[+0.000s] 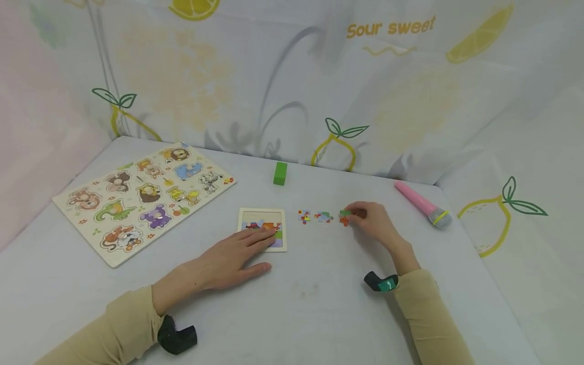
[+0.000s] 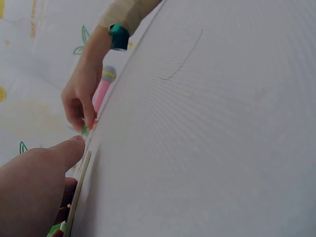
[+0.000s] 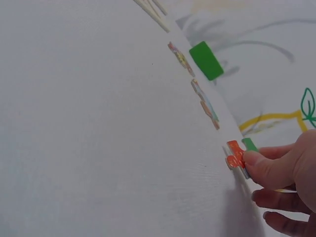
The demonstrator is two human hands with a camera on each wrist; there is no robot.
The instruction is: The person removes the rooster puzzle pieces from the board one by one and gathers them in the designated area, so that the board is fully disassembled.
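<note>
A small jigsaw puzzle in a wooden frame (image 1: 262, 210) lies mid-table, with some colored pieces set in it. My left hand (image 1: 234, 257) rests on its lower part, fingers straight, hiding some of the picture. Between thumb and fingers, my right hand (image 1: 376, 220) pinches a red and green puzzle piece (image 3: 235, 153). To the left of that piece, in the head view, two loose puzzle pieces lie in a row: a multicolored piece (image 1: 304, 217) nearer the frame and a bluish piece (image 1: 324, 217) in the middle.
A large wooden animal puzzle board (image 1: 159, 238) lies at the left. Behind the small frame stands a green block (image 1: 280, 173). A pink toy microphone (image 1: 423, 205) rests at the right. Printed cloth (image 1: 283, 76) hangs along the table's back edge.
</note>
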